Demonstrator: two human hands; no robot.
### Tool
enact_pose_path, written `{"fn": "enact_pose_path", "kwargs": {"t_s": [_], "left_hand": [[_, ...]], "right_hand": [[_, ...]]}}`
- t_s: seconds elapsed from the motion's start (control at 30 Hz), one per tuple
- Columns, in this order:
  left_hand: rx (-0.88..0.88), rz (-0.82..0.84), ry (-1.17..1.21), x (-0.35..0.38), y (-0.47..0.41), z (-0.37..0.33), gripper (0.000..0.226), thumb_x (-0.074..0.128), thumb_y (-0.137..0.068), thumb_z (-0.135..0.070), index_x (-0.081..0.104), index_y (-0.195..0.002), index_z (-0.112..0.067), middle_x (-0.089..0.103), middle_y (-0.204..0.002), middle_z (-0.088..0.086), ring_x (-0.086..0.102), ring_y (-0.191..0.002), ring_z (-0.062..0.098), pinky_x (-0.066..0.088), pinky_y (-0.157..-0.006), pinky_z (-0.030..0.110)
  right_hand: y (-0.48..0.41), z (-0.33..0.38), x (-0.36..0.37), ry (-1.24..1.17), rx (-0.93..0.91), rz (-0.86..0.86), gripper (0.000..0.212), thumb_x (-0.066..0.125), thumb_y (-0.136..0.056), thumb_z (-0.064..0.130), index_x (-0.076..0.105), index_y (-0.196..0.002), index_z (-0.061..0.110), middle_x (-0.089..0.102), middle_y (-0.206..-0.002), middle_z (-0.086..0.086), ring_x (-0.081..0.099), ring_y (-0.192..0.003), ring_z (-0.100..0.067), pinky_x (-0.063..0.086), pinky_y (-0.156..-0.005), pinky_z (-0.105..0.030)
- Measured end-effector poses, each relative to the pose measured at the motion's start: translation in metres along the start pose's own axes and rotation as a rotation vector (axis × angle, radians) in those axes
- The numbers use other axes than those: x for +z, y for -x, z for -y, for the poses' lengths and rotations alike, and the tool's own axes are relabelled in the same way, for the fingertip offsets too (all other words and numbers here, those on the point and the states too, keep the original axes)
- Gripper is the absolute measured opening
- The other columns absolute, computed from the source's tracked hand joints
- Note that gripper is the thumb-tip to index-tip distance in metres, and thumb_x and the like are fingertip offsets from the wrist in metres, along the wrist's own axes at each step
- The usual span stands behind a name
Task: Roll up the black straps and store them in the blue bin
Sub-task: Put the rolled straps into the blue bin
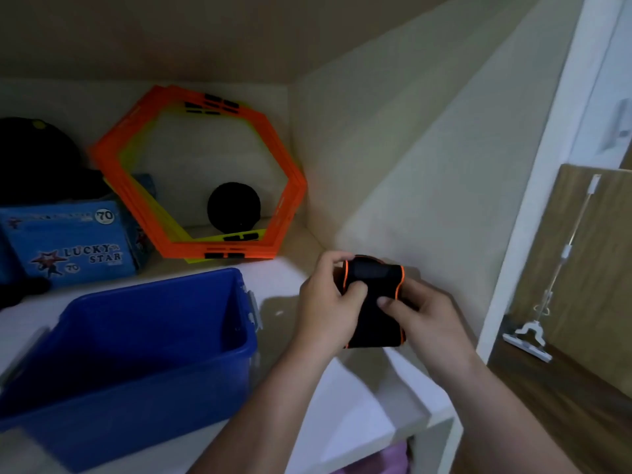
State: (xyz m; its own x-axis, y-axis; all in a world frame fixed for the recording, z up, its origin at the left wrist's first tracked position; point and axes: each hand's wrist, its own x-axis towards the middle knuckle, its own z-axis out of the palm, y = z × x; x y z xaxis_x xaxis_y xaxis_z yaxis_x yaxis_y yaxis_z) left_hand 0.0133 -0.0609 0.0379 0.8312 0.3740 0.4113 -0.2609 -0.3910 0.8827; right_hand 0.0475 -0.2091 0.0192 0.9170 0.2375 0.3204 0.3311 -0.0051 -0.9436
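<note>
Hands, left hand [328, 302] and right hand [427, 319], grip black strap [372, 285] beside blue bin [154, 364].

Both forearms are bare, with no sleeves, rings or watch on either hand [326, 304].

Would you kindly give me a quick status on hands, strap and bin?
Left hand and right hand both gripping black strap, partly rolled. Blue bin open at left, strap not in. Path clear.

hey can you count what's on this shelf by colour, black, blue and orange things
Black: 3, strap in both hands, roll, dark bag
Blue: 2, bin, box
Orange: 1 stack of hexagon rings
Total: 6
</note>
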Motion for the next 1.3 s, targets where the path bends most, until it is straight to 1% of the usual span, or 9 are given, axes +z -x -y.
{"fn": "enact_pose_path", "kwargs": {"t_s": [0.07,0.2,0.4,0.57,0.7,0.8,0.93,1.17,1.3], "left_hand": [[0.007,-0.007,-0.019,-0.018,0.001,-0.015,0.043,0.058,-0.077,-0.022,0.057,-0.116,-0.04,0.07,-0.104,-0.011,0.067,-0.083,0.011,0.058,-0.077,0.037],[0.033,-0.041,-0.151,-0.066,0.004,-0.035,0.043,0.064,-0.087,-0.028,0.053,-0.126,-0.043,0.066,-0.108,-0.014,0.065,-0.096,0.008,0.058,-0.087,0.039],[0.095,-0.173,-0.325,-0.154,0.021,-0.043,0.029,0.059,-0.096,-0.045,0.063,-0.12,-0.031,0.068,-0.104,-0.016,0.059,-0.099,-0.008,0.047,-0.08,0.008],[0.1,-0.356,-0.799,-0.253,0.044,-0.024,0.02,0.06,-0.094,-0.043,0.068,-0.107,-0.029,0.063,-0.102,-0.008,0.053,-0.106,0.017,0.044,-0.086,0.032],[-0.16,-0.408,-0.991,-0.308,0.069,-0.005,0.031,0.061,-0.091,-0.043,0.063,-0.118,-0.028,0.054,-0.105,-0.002,0.051,-0.105,0.023,0.048,-0.087,0.04],[-0.353,-0.414,-0.978,-0.322,0.085,0.007,0.038,0.058,-0.089,-0.05,0.055,-0.122,-0.033,0.056,-0.108,-0.001,0.057,-0.101,0.024,0.051,-0.082,0.039],[-0.467,-0.368,-0.967,-0.321,0.098,0.019,0.036,0.053,-0.091,-0.053,0.045,-0.12,-0.035,0.063,-0.099,-0.001,0.058,-0.088,0.025,0.047,-0.074,0.036],[-0.347,-0.458,-0.779,-0.312,0.115,0.03,0.027,0.054,-0.095,-0.039,0.046,-0.119,-0.03,0.07,-0.081,0.005,0.063,-0.076,0.025,0.051,-0.065,0.037],[-0.249,-0.498,-0.731,-0.307,0.133,0.032,0.028,0.058,-0.097,-0.035,0.046,-0.121,-0.026,0.066,-0.057,-0.001,0.06,-0.061,0.008,0.045,-0.053,0.03]], "right_hand": [[-0.004,0.011,0.004,-0.164,0.039,0.037,0.027,0.061,-0.092,-0.001,0.075,-0.111,0.012,0.078,-0.108,-0.014,0.072,-0.107,-0.036,0.054,-0.095,-0.052],[-0.01,0.029,0.03,-0.278,0.094,0.117,0.022,0.059,-0.094,0.0,0.075,-0.108,0.005,0.075,-0.108,-0.024,0.071,-0.098,-0.035,0.053,-0.091,-0.049],[-0.008,0.052,0.085,-0.334,0.063,0.243,0.021,0.056,-0.096,-0.002,0.072,-0.107,0.004,0.077,-0.086,-0.013,0.071,-0.069,-0.018,0.053,-0.059,-0.024],[-0.001,0.066,0.137,-0.381,0.062,0.35,0.021,0.057,-0.096,-0.001,0.071,-0.11,0.007,0.071,-0.101,-0.023,0.068,-0.086,-0.028,0.054,-0.071,-0.04],[0.006,0.075,0.17,-0.376,0.065,0.383,0.022,0.06,-0.095,0.001,0.071,-0.111,0.01,0.068,-0.102,-0.023,0.063,-0.089,-0.035,0.047,-0.078,-0.049],[0.012,0.081,0.19,-0.4,0.088,0.407,0.024,0.06,-0.094,-0.001,0.071,-0.113,0.009,0.071,-0.114,-0.027,0.071,-0.106,-0.038,0.056,-0.096,-0.052],[0.02,0.089,0.211,-0.379,0.09,0.44,0.024,0.061,-0.093,-0.004,0.073,-0.109,0.01,0.074,-0.1,-0.016,0.073,-0.098,-0.029,0.055,-0.099,-0.051],[0.027,0.094,0.245,-0.335,0.149,0.492,0.023,0.062,-0.092,-0.004,0.072,-0.108,0.01,0.075,-0.105,-0.016,0.071,-0.108,-0.033,0.056,-0.099,-0.047],[0.027,0.096,0.261,-0.311,0.247,0.544,0.02,0.059,-0.093,-0.007,0.069,-0.099,0.009,0.076,-0.097,-0.014,0.074,-0.093,-0.028,0.062,-0.079,-0.037]]}}
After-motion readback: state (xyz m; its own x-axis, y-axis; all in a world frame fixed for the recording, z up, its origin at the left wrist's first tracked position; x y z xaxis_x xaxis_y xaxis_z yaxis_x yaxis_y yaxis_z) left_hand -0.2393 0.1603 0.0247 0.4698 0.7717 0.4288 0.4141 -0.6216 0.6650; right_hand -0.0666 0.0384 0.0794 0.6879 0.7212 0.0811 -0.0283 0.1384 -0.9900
